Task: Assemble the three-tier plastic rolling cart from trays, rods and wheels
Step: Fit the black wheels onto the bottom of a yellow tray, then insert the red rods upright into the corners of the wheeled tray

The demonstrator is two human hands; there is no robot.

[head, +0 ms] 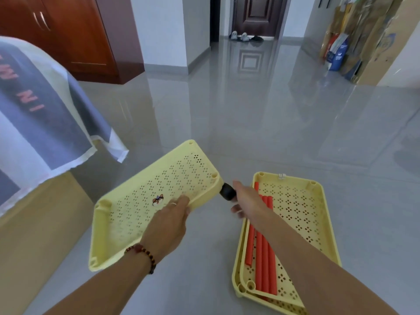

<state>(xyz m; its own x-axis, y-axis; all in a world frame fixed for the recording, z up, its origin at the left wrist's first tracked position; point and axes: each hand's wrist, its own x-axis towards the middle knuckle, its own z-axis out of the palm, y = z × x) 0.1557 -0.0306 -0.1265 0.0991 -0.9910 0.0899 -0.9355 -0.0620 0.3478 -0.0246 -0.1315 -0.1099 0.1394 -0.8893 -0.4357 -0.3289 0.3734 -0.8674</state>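
My left hand (171, 220) grips the near long edge of a pale yellow perforated tray (145, 201), which is lifted and tilted above the floor. A black wheel (227, 191) sits at that tray's right corner, and my right hand (246, 200) holds it with fingers curled round it. To the right, two more yellow trays (302, 214) lie stacked on the floor. Several orange rods (263, 258) lie along the left side of the top one, partly hidden by my right forearm.
A cloth-covered box or table (45, 123) stands at the left. Glossy grey floor tiles (250, 123) stretch ahead to a dark door (259, 14) with shoes before it. Bags and cardboard (354, 42) lean at the right wall. A wooden wardrobe (75, 35) stands back left.
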